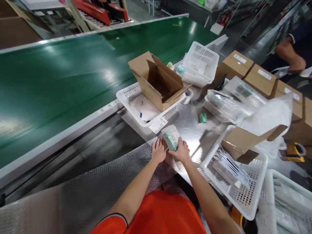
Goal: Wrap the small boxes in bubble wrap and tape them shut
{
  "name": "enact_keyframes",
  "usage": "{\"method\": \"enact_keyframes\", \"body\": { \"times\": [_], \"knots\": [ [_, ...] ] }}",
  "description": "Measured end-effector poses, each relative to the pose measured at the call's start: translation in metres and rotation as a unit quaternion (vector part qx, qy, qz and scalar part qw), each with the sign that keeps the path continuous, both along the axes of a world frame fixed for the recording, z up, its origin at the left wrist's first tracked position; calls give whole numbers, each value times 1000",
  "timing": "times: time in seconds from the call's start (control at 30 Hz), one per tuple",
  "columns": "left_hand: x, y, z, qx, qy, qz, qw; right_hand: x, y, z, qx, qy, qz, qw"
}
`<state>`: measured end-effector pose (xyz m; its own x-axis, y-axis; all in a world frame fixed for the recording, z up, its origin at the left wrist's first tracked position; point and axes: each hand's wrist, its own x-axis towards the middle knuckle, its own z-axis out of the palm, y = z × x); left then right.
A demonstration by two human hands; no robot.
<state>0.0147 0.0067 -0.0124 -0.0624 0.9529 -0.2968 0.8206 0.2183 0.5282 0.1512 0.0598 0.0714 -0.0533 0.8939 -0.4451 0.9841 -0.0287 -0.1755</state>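
Note:
A small green box in bubble wrap [170, 138] lies at the metal table's near edge, between my hands. My right hand [180, 150] grips its right side, thumb across the near end and fingers along the far side. On its left, my left hand [159, 151] rests with fingers stretched out on the bubble wrap sheet [126, 174], close to the wrapped box. That sheet runs from under my hands down to the lower left. Just beyond the wrapped box is a printed paper slip [158, 124]. Farther right stands a small green box [202, 118].
An open carton [158, 78] sits in a white basket [131, 109] beside the green conveyor belt [80, 71]. At right, another white basket [243, 208] holds papers and cardboard. Several closed cartons [259, 79] line the back right, near another person's hand [290, 55]. A tape dispenser [295, 151] lies far right.

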Motion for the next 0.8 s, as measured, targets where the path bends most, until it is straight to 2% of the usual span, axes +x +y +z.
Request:
{"method": "enact_keyframes", "body": {
  "times": [0.07, 0.13, 0.23, 0.3, 0.5, 0.67, 0.8],
  "knots": [
    [-3, 6, -3, -6, 57, -22, 998, -2, 0, -4, 27, -20, 24, 999],
    [-9, 12, -4, 5, 73, -46, 996, -3, -1, -9, 51, -42, 39, 997],
    [-16, 19, -6, 27, 97, -80, 992, -7, -5, -17, 80, -59, 41, 994],
    [-18, 18, -7, 39, 116, -75, 990, -11, -9, -21, 102, -64, 36, 992],
    [-24, -8, -4, 68, 143, -32, 987, -20, -20, -32, 127, -79, 30, 988],
    [-28, -32, 5, 69, 110, -92, 987, -23, -29, -40, 159, -70, 53, 983],
    [-27, -32, 14, 40, 121, -99, 987, -32, -26, -33, 144, -52, 31, 988]
  ]
}}
